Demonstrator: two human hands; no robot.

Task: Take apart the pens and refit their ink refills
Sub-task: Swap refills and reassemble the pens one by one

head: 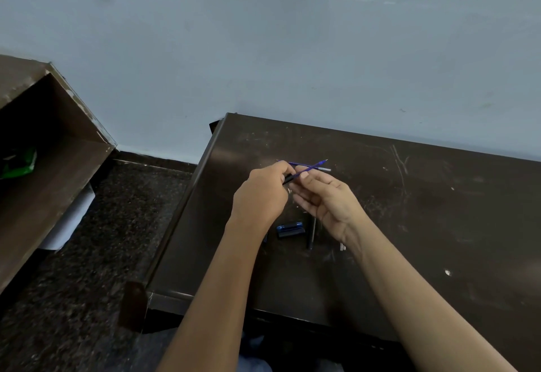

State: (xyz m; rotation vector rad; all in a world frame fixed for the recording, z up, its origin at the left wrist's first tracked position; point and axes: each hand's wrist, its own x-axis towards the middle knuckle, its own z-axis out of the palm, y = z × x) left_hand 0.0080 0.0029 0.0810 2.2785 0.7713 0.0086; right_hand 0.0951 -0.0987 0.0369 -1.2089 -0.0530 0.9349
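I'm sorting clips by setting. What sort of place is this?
Likely a plain study room, perhaps at home or in a hostel: a scratched dark brown wooden desk stands against a pale blue painted wall, on a dark speckled stone floor, with loose dark pen parts on it.

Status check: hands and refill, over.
Left hand grips short black pen section. Right hand pinches thin blue ink refill meeting it. Loose parts on dark table, none obstructing.

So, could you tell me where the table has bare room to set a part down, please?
The table is bare on its right, between the right forearm and the wall, and in a narrower strip left of the left forearm. It is crowded around the hands: loose refill, blue cap, black barrel.
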